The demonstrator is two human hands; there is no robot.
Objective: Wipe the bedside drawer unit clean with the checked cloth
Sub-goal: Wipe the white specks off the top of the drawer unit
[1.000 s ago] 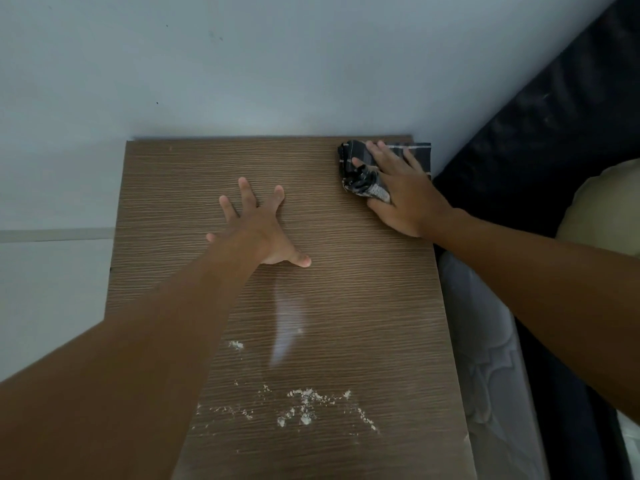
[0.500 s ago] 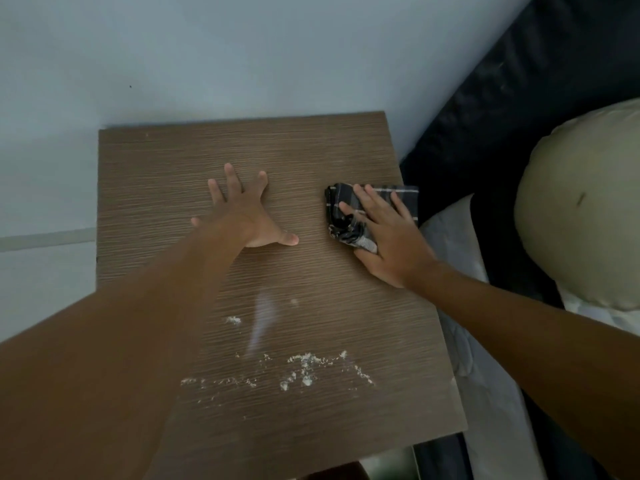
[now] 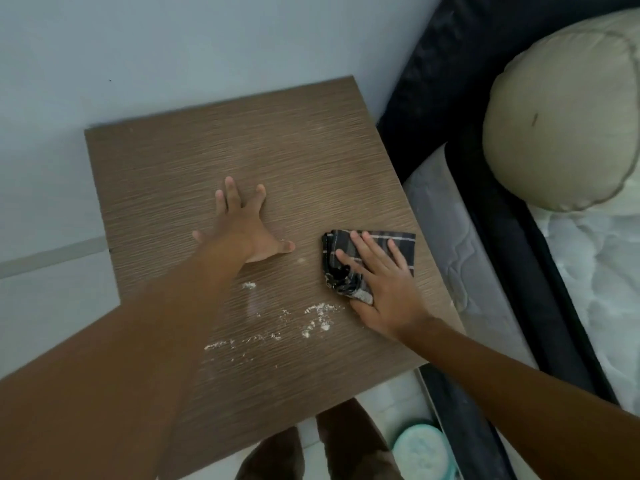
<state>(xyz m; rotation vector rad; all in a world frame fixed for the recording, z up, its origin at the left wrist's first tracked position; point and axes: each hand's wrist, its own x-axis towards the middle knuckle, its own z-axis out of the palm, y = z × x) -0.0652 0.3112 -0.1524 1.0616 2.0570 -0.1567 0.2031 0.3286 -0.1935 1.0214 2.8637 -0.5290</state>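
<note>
**Bedside top: cloth drawn forward, crumbs not yet reached**

Pale wall (image 3: pixel 173 46) is seen behind and left of the unit (image 3: pixel 294 140), whose wood-grain top fills mid-frame. Left hand (image 3: pixel 242 226) is laid flat on the middle of the top, fingers spread straight, nothing held. It is placed as it was a second ago and is judged to be steadying the unit. White crumbs (image 3: pixel 311 320) are scattered just nearside of it, untouched.

Cloth (image 3: pixel 391 244), bunched, lies on the top near the right edge. It is pressed down under the right hand (image 3: pixel 384 296), fingers straight and flat over it; no pinch is seen. Within the last second the cloth has been dragged from the far right corner toward the near edge. That right strip is thus judged wiped. Crumbs sit just left and nearside of the cloth and are taken as the next target.

Mattress (image 3: pixel 460 271) and pillow (image 3: pixel 568 112) are noted at right.
</note>
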